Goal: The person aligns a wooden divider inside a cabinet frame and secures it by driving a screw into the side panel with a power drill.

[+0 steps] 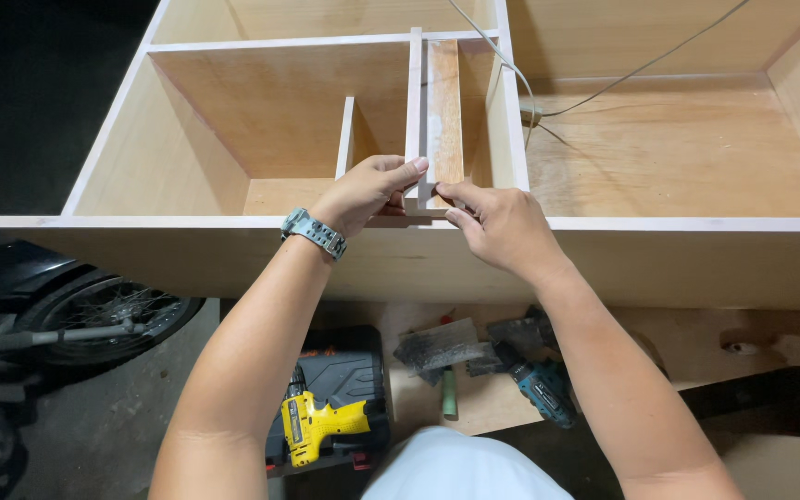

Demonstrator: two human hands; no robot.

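1. We are looking down at a large pale plywood cabinet (233, 250) lying on its back, open side up, filling the upper half of the view, with several compartments separated by dividers.
2. We are seeing a motorcycle wheel (108, 310) sitting in the dark at the lower left, beside the cabinet.
3. We are holding a narrow upright wooden divider panel (443, 111) in the middle of the cabinet, between a white-edged partition (414, 93) on its left and the wall of the right-hand compartment.
4. Our left hand (363, 190), wearing a grey wristwatch (312, 231), is pinching the near end of the partition and panel, fingers closed on it.
5. Our right hand (502, 222) is gripping the same near end of the panel from the right, thumb and fingers clamped on it, touching the left hand's fingertips.
6. Below the cabinet, a yellow cordless drill (321, 426) is lying in an open black case (354, 366).
7. A teal cordless drill (543, 384) is resting near our right forearm.
8. A thin grey cable (631, 69) is trailing across the right compartment.
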